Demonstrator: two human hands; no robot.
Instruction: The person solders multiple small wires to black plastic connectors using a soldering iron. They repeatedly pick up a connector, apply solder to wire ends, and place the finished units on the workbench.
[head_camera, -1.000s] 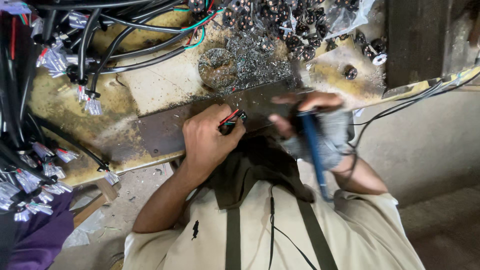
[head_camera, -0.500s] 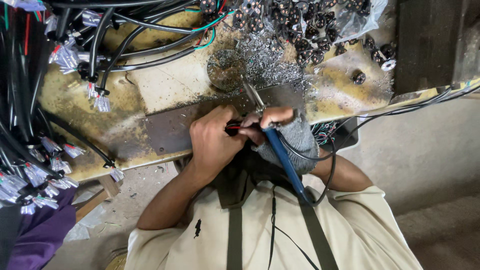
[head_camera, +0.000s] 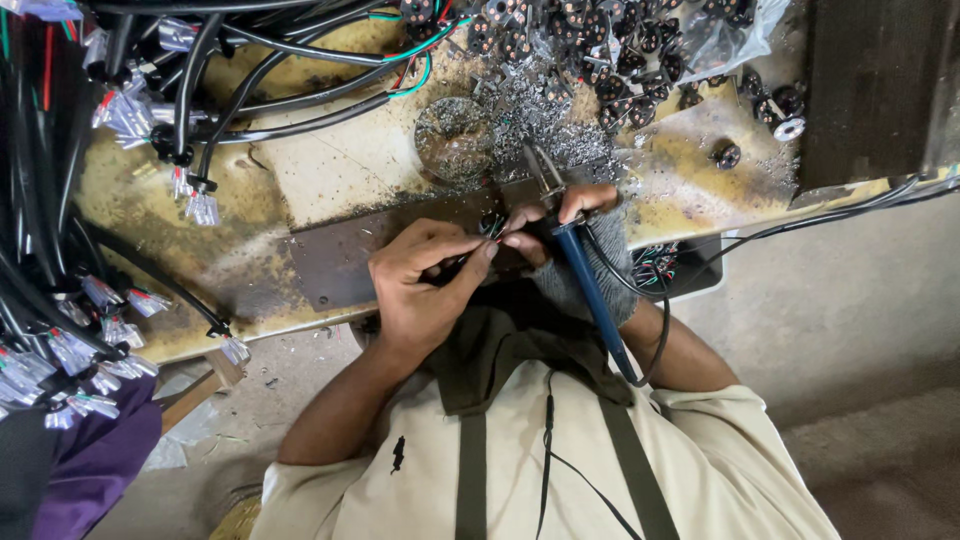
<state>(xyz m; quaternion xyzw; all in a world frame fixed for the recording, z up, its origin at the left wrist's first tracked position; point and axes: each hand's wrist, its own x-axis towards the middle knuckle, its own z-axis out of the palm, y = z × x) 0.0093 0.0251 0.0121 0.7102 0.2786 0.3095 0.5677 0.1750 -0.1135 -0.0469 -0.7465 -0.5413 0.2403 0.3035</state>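
hands are meeting at the near edge of the tabletop (head_camera: 330, 170), over a dark metal plate (head_camera: 350, 255) lying along that edge. left hand (head_camera: 425, 285) is curling its fingers inward, thumb and forefinger pressing together on thin red and dark wires (head_camera: 492, 238) at its 2 o'clock. right hand (head_camera: 570, 235), wearing a grey fingerless glove, is gripping a soldering iron (head_camera: 585, 275) with a blue handle; the metal tip is pointing toward 11 o'clock, away from the body, and the handle is running down toward 5 o'clock, where a black cord is looping off it. the fingertips of both hands are nearly touching around the wires; whether a small part is sitting between them cannot be told.

beyond the iron tip, at 12 o'clock from the hands, a grey heap of solder scraps (head_camera: 530, 125) is spreading over the yellowish surface, with a round tin (head_camera: 452, 138) just at its 9 o'clock. farther out at 1 o'clock, a pile of small dark round parts (head_camera: 600, 50) is lying partly inside a clear plastic bag (head_camera: 740, 35). from 9 to 11 o'clock, black cables (head_camera: 200, 60) with wrapped ends are crowding the left side of the surface. a small box of wired parts (head_camera: 665, 265) is hanging just at 3 o'clock of the right wrist.
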